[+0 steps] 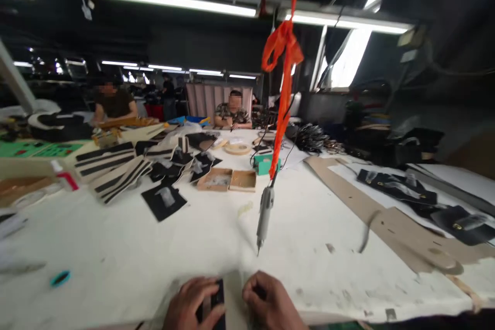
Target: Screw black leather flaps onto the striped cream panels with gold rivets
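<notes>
My left hand (192, 305) and my right hand (270, 303) rest at the near edge of the white table (116, 247). The left hand's fingers curl round a small black piece (215, 301) that lies between both hands. My right hand is curled beside it, fingers bent down on the table; what it holds, if anything, is hidden. A grey pen-shaped power tool (264, 214) hangs tip down just beyond my hands, tied to an orange strap (285, 67) from above.
Black cut pieces (164, 201) and striped stacks (119, 175) lie at the left. Two small cardboard boxes (227, 179) and a green box (263, 163) sit mid-table. Brown cardboard patterns (390, 221) and dark pieces (398, 188) lie right. Two people sit at the far side.
</notes>
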Motion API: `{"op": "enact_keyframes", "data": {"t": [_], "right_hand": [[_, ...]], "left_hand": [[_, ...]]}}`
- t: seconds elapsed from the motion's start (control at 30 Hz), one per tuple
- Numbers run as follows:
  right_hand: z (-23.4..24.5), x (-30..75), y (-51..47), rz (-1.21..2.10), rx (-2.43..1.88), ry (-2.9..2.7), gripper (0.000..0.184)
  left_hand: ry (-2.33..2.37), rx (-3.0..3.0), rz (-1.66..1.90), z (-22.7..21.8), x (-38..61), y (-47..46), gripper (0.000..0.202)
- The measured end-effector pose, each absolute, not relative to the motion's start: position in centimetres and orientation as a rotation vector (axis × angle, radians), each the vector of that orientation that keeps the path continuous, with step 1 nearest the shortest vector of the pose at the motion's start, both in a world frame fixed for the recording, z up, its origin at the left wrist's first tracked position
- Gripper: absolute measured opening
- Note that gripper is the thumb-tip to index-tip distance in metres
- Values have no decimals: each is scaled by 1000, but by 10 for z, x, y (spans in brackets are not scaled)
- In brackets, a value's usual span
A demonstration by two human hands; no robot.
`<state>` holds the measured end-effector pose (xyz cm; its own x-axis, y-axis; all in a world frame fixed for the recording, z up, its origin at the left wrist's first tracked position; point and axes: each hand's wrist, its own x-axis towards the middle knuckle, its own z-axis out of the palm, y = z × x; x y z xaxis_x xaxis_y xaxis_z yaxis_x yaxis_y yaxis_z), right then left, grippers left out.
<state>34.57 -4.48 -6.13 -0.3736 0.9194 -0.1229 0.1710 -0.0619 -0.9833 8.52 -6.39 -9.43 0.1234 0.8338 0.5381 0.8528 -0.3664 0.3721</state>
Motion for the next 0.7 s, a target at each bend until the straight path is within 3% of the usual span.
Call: {"op": "enact_keyframes", "data": {"t": [0.2,0.4,0.7], "right_hand": [[-21,328,-51,1341,-1233,-1821,42],[-22,325,-43,1322,-1292,-1996,42],[-30,310,-31,1159,-1281,-2181,27]], "left_hand": [[-2144,-2410,-1100,-55,118,-80,31],[-2205,-2405,-1190,-59,121,-87,35],[-2219,-2438,-1193,-57,121,-88,28]]}}
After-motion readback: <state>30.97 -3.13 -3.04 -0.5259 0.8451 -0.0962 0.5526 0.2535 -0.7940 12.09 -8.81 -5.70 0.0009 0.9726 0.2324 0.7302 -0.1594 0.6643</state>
